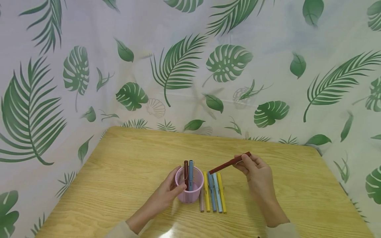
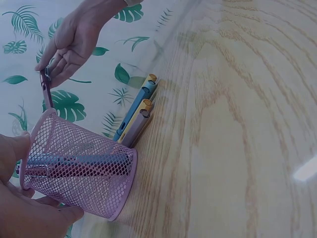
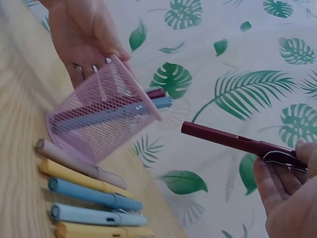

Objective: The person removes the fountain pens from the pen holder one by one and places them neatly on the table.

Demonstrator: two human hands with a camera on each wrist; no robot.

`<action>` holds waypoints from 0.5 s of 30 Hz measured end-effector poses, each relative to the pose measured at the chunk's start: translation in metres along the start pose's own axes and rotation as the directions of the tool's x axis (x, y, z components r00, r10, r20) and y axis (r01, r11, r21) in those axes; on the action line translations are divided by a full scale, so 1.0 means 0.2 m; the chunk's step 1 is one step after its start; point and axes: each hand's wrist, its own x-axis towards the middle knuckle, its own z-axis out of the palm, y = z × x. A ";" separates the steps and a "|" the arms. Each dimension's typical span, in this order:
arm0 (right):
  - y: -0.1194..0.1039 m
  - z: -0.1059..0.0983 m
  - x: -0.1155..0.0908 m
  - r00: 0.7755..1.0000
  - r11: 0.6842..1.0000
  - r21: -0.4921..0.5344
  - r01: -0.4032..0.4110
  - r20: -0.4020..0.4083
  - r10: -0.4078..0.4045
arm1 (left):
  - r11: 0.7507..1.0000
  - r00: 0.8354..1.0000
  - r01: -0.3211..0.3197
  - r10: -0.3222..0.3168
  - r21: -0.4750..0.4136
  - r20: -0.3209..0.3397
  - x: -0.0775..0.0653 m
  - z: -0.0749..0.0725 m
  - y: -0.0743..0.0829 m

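My left hand grips a pink mesh pen cup by its side, with the thumb at the near rim. Inside the cup lean a dark red pen and a blue pen, their clip ends sticking up. To the right of the cup, my right hand pinches another dark red pen by its clip end. That pen slants, its other end pointing at the cup and lying outside the rim. In the head view it overlaps the tops of the pens on the table.
Right beside the cup several pens lie side by side on the wooden table: a mauve pen, two yellow ones, a blue pen and a light blue pen. A leaf-patterned cloth hangs behind the table.
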 end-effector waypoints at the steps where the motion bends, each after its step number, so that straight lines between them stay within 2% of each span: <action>1: -0.01 -0.01 0.00 1.000 1.000 0.005 0.011 -0.006 -0.011 | 1.000 1.000 0.001 -0.001 0.001 0.000 0.00 0.00 0.00; 7: -0.07 -0.12 0.02 0.998 0.998 0.020 0.060 -0.029 -0.059 | 1.000 1.000 0.004 -0.004 0.009 -0.010 0.00 0.00 0.00; 15: -0.13 -0.27 0.02 0.999 0.998 0.044 0.047 -0.025 -0.046 | 1.000 1.000 -0.002 0.002 0.015 -0.014 0.00 0.01 0.01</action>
